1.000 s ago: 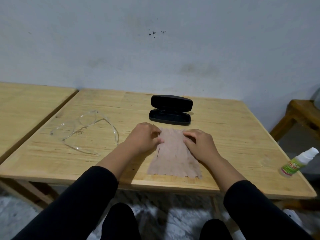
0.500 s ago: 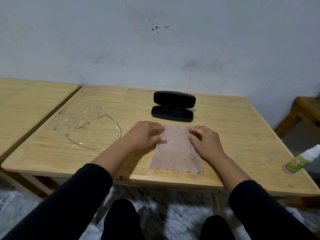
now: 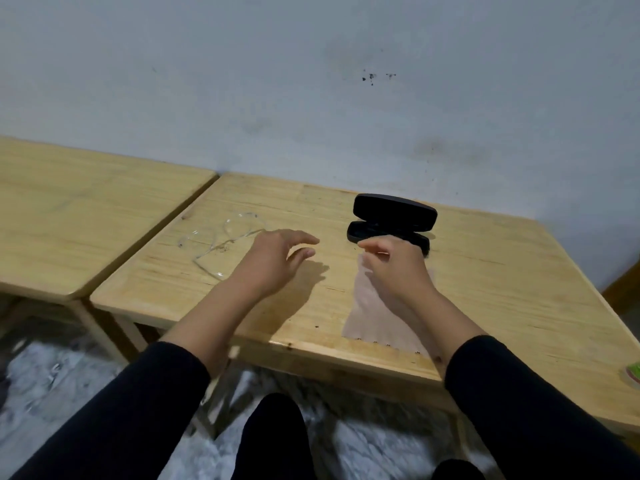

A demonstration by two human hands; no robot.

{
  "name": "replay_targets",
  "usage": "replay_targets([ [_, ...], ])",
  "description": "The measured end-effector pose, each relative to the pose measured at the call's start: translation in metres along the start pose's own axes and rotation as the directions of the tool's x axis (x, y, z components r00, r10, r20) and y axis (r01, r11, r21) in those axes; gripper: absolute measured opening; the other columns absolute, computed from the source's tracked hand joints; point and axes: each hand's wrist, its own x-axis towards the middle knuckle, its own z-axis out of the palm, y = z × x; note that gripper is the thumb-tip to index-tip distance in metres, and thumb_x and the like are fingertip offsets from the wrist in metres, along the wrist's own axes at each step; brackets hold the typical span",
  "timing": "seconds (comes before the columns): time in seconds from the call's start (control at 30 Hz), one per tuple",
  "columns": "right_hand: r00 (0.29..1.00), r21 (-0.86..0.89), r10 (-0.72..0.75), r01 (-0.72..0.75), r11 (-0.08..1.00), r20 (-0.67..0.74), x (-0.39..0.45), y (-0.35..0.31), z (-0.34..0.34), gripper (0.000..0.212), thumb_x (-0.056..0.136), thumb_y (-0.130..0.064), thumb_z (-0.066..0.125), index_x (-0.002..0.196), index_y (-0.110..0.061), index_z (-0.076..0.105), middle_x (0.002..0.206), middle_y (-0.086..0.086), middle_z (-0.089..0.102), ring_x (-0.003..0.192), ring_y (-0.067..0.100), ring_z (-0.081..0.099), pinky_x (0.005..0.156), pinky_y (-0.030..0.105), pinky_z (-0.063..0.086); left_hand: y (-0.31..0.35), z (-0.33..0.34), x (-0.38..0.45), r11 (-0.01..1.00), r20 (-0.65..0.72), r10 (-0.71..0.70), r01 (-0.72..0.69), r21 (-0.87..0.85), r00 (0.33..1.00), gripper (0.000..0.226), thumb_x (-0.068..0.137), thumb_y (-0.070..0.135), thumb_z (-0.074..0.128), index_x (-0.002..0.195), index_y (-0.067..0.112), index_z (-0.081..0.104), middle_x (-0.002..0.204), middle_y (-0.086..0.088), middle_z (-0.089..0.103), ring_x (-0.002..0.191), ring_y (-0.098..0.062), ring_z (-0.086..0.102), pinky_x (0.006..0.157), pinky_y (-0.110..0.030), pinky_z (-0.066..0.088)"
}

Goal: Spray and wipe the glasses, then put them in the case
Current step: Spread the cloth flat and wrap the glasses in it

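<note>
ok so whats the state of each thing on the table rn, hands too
case: open, empty as far as shows
glasses: on the table, arms unfolded, not held
cloth: flat on the table, partly under the right arm
left hand: open, above the table, holding nothing
right hand: fingers loosely curled over the cloth's far end, grip unclear
bottle: only an edge in view
</note>
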Motion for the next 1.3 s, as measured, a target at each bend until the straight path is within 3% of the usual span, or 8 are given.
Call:
replay_targets([
  [0.17,0.990,0.087,-0.094,0.084,0.993,0.110,0.028,-0.037,0.044,0.023,0.088,-0.005,0.057,0.104,-0.016,0.070,0.099,-0.002,0.064,0.084,0.005,0.058,0.063,-0.005,0.037,-0.057,-0.053,-0.042,0.995,-0.251,-0.039,0.060,0.076,0.967,0.020,0.080,0.011,0.068,0.100,0.015,0.071,0.099,-0.008,0.072,0.093,-0.022,0.066,0.083,-0.011,0.037],
  [0.23,0.979,0.075,-0.123,0.112,0.991,0.162,0.039,-0.047,0.058,0.026,0.088,-0.005,0.056,0.105,-0.019,0.070,0.102,-0.001,0.065,0.088,0.009,0.060,0.064,-0.003,0.040,-0.080,-0.064,-0.055,0.988,-0.246,-0.070,0.101,0.118,0.967,0.025,0.079,0.007,0.068,0.102,0.017,0.070,0.101,-0.006,0.071,0.095,-0.020,0.065,0.086,-0.010,0.037],
  [0.43,0.953,0.079,-0.136,0.119,0.990,0.272,0.060,-0.054,0.093,0.041,0.085,-0.003,0.053,0.090,-0.041,0.067,0.104,-0.003,0.064,0.094,0.012,0.063,0.067,0.014,0.047,-0.110,-0.067,-0.068,0.982,-0.184,-0.047,0.080,0.173,0.982,0.032,0.076,0.002,0.069,0.103,0.019,0.069,0.109,-0.005,0.068,0.104,-0.018,0.062,0.097,-0.036,0.047],
  [0.63,0.965,0.217,-0.155,0.108,0.970,0.211,0.064,-0.067,0.106,0.030,0.081,0.008,0.058,0.083,-0.018,0.072,0.101,-0.003,0.060,0.086,0.003,0.059,0.063,0.001,0.044,-0.123,-0.066,-0.060,0.982,-0.234,0.039,0.007,0.191,0.971,0.018,0.078,0.002,0.067,0.091,0.013,0.071,0.096,-0.005,0.071,0.091,-0.016,0.065,0.085,-0.031,0.054],
  [0.77,0.969,0.237,-0.206,0.170,0.957,0.138,0.073,-0.070,0.096,0.024,0.083,0.002,0.064,0.085,-0.020,0.072,0.104,-0.002,0.066,0.085,0.001,0.059,0.074,0.001,0.044,-0.119,-0.070,-0.048,0.998,-0.370,0.010,0.016,0.065,0.929,0.023,0.077,-0.006,0.065,0.094,0.009,0.070,0.092,-0.003,0.071,0.083,-0.003,0.064,0.081,-0.004,0.045],
  [0.93,0.995,0.309,-0.095,0.077,0.948,0.042,0.071,-0.061,0.059,0.014,0.085,-0.008,0.066,0.092,-0.017,0.073,0.091,-0.007,0.070,0.084,-0.007,0.063,0.077,0.005,0.046,-0.092,-0.062,-0.022,0.974,-0.501,-0.144,0.033,-0.224,0.853,0.023,0.080,-0.006,0.062,0.095,0.009,0.071,0.090,0.004,0.069,0.081,0.012,0.061,0.079,-0.007,0.048],
  [1.2,0.985,0.352,0.038,0.024,0.936,-0.167,0.024,-0.009,-0.030,0.024,0.085,-0.005,0.063,0.085,-0.028,0.070,0.087,-0.008,0.071,0.085,0.006,0.067,0.081,0.013,0.051,-0.018,0.000,0.012,0.875,-0.313,-0.212,0.038,-0.482,0.926,0.019,0.081,0.003,0.066,0.093,0.017,0.072,0.088,0.012,0.069,0.082,0.012,0.062,0.077,-0.004,0.045],
  [1.3,0.971,0.335,0.080,0.000,0.942,-0.226,0.002,0.013,-0.059,0.022,0.084,-0.005,0.064,0.086,-0.026,0.070,0.086,-0.002,0.071,0.076,0.000,0.067,0.075,0.010,0.051,0.009,0.025,0.018,0.853,-0.220,-0.184,0.044,-0.521,0.958,0.019,0.082,0.005,0.065,0.090,0.021,0.072,0.086,0.016,0.069,0.081,0.010,0.063,0.076,-0.003,0.045],
])
